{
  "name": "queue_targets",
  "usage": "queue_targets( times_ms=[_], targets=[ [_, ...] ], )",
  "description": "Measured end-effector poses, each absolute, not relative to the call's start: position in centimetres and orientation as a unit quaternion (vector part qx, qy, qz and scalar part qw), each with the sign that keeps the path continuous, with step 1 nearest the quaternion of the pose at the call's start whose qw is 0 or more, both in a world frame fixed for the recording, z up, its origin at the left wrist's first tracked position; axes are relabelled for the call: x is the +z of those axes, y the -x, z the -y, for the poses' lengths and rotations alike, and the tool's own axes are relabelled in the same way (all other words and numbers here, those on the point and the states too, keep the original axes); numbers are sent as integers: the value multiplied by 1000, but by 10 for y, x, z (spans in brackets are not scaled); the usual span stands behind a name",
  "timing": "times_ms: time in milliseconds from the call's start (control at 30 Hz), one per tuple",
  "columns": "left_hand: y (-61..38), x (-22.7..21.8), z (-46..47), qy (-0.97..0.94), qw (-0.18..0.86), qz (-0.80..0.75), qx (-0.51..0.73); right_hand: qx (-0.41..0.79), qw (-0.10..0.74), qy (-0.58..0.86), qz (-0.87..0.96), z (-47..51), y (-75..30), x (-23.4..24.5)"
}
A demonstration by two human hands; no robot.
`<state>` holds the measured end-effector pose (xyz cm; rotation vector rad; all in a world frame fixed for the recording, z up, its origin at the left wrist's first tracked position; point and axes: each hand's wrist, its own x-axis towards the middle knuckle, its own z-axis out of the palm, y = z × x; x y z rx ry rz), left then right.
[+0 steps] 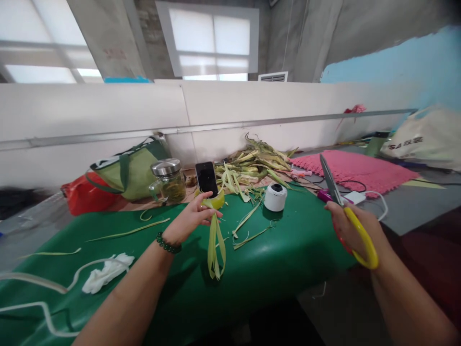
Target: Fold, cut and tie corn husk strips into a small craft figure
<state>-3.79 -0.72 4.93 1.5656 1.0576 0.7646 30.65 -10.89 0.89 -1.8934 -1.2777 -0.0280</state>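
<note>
Pinched in my left hand (192, 217) are folded strips of pale green husk (216, 247), which hang down in loops over the green mat (288, 259). Just beyond those fingers a dark-screened phone (206, 179) leans upright by a yellow roll of tape (218, 199). Off to the right, my right hand (360, 228) grips scissors (331, 180) with yellow and red handles, raised above the mat's edge. Their blades look closed and point up and away, apart from the husk. A white spool (275, 197) stands on the mat between my hands.
A heap of husks (255, 158) lies at the back, near a glass mug (168, 180) with a metal lid. Left are a green bag (140, 168), a red bag (84, 194), crumpled tissue (108, 273) and a white cable (46, 307). Pink cloth (363, 168) covers the right side.
</note>
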Motion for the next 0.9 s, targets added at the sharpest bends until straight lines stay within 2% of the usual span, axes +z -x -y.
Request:
queue_targets(
  times_ms=[67, 167, 367, 533, 567, 633, 700, 733, 800, 900],
  targets=[
    [37, 49, 7, -641, 530, -442, 335, -15, 235, 827, 510, 89, -335, 13],
    [36, 47, 6, -623, 536, -444, 357, -1, 60, 849, 526, 60, -356, 8],
    [37, 41, 0, -607, 551, -434, 373, 0, -4, 828, 560, 21, -349, -6],
    [37, 36, -2, -582, 577, -421, 389, -3, -13, 828, 560, 22, -340, 12],
    [37, 36, -1, -576, 586, -413, 392, -23, 9, 834, 552, 28, -334, 20],
    [35, 36, 0, -567, 602, -398, 398, -48, 129, 799, 585, 40, -311, 37],
    [33, 35, 1, -563, 606, -392, 403, 25, 256, 675, 691, 49, -275, 51],
    [32, 35, 2, -562, 605, -393, 405, 75, 293, 608, 734, 49, -253, 55],
    [32, 33, 0, -561, 601, -389, 415, 150, 295, 517, 790, 42, -208, 56],
    [34, 28, -6, -564, 584, -376, 446, 254, 269, 453, 811, 13, -150, 40]
  ],
)
